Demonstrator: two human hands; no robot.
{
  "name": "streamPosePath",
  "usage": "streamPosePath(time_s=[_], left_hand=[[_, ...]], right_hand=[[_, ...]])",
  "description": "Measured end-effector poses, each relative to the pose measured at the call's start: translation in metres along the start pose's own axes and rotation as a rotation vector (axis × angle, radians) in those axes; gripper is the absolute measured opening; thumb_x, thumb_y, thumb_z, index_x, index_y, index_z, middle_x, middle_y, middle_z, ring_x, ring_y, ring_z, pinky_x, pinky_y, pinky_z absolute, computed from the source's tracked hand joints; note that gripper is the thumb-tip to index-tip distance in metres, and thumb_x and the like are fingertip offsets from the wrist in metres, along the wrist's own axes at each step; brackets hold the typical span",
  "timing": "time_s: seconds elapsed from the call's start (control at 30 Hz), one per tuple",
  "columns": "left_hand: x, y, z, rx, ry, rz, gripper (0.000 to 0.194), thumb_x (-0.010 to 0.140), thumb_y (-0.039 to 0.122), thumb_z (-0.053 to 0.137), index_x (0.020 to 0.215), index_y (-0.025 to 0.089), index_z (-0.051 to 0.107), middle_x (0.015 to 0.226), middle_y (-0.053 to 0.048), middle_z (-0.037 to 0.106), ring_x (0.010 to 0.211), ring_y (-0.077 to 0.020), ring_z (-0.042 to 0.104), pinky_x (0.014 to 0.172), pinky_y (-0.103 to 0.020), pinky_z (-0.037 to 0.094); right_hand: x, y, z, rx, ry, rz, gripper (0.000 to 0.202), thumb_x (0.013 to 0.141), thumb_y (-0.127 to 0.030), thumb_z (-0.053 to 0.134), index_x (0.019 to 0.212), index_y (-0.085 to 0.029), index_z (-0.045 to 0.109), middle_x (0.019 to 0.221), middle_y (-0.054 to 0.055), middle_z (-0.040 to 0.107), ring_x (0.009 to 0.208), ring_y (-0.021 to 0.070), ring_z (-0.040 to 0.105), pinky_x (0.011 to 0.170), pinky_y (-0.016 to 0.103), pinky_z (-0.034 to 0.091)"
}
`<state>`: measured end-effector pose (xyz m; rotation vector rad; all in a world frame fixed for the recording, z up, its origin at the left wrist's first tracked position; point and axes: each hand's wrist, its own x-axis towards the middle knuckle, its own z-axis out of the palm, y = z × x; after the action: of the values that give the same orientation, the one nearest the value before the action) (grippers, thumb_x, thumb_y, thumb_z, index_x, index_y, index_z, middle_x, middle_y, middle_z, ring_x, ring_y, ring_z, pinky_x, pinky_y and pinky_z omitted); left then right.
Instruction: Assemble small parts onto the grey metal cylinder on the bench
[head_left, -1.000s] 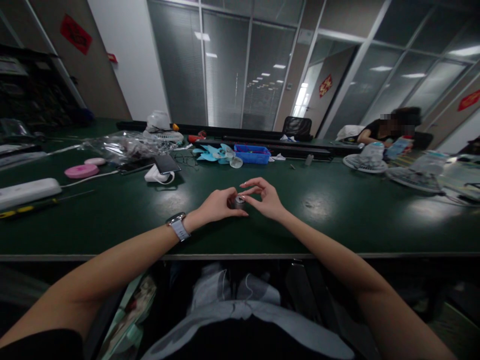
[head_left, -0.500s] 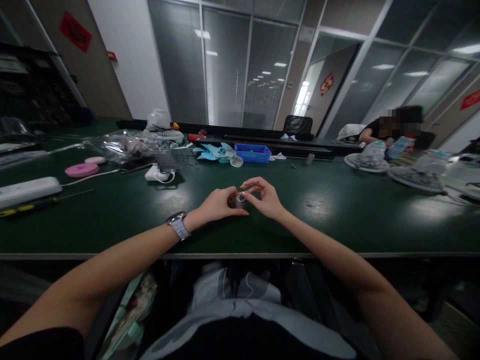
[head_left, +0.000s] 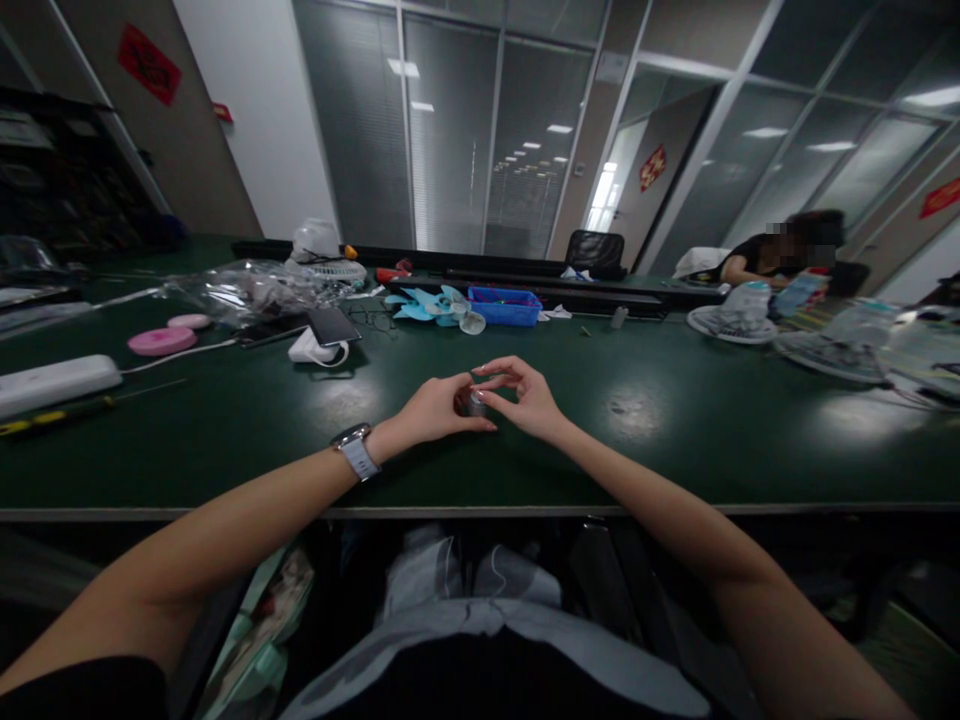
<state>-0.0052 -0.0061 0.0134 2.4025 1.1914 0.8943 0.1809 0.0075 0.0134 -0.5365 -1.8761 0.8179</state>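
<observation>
A small grey metallic cylinder (head_left: 477, 404) stands on the green tabletop in front of me, partly hidden by fingers. My left hand (head_left: 433, 410) curls around it from the left, with the thumb on the near side; a watch is on that wrist. From the right, my right hand (head_left: 525, 400) reaches over, its thumb and fingertips together at the cylinder's top. Whether those fingertips hold a separate small part cannot be made out.
Behind the hands lie light-blue fan blades (head_left: 429, 304) and a blue basket (head_left: 506, 306). To the left are a white charger (head_left: 309, 348), a phone (head_left: 334, 325), a pink disc (head_left: 162, 341), a power strip (head_left: 60, 382) and a screwdriver (head_left: 56, 417). At right are fan parts (head_left: 733, 318) and a person (head_left: 784, 255).
My right fingertips have shifted slightly left over the cylinder's top, covering it differently. My left hand stays around the cylinder.
</observation>
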Motion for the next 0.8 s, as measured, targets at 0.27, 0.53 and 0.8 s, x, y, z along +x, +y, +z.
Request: streamPosePath(time_s=[0.27,0.53,0.8], left_hand=[[0.0,0.001,0.0,-0.022,0.004,-0.006,0.051,0.061,0.061,0.072,0.083,0.017,0.057,0.07,-0.001,0.064,0.062,-0.0148,0.059,0.053,-0.023,0.039],[-0.001,0.001,0.001,-0.05,0.007,-0.004,0.049,0.062,0.058,0.073,0.085,0.018,0.057,0.071,-0.001,0.065,0.064,-0.0155,0.061,0.055,-0.023,0.041],[-0.002,0.001,0.001,-0.067,-0.001,-0.012,0.048,0.062,0.058,0.072,0.085,0.018,0.058,0.073,-0.001,0.066,0.066,-0.016,0.062,0.055,-0.023,0.043]], right_hand=[[0.006,0.013,-0.01,-0.007,0.193,-0.009,0.029,0.072,-0.026,0.074,0.096,-0.02,0.058,0.095,0.005,0.065,0.085,0.0162,0.067,0.082,0.033,0.057],[-0.001,0.038,-0.033,-0.083,-0.096,0.349,0.034,0.068,-0.018,0.074,0.099,-0.016,0.059,0.085,0.005,0.067,0.078,0.0171,0.069,0.079,0.037,0.058],[-0.002,0.04,-0.037,-0.19,-0.21,0.237,0.038,0.068,-0.021,0.075,0.102,-0.014,0.061,0.097,0.009,0.071,0.096,0.0195,0.068,0.094,0.039,0.051]])
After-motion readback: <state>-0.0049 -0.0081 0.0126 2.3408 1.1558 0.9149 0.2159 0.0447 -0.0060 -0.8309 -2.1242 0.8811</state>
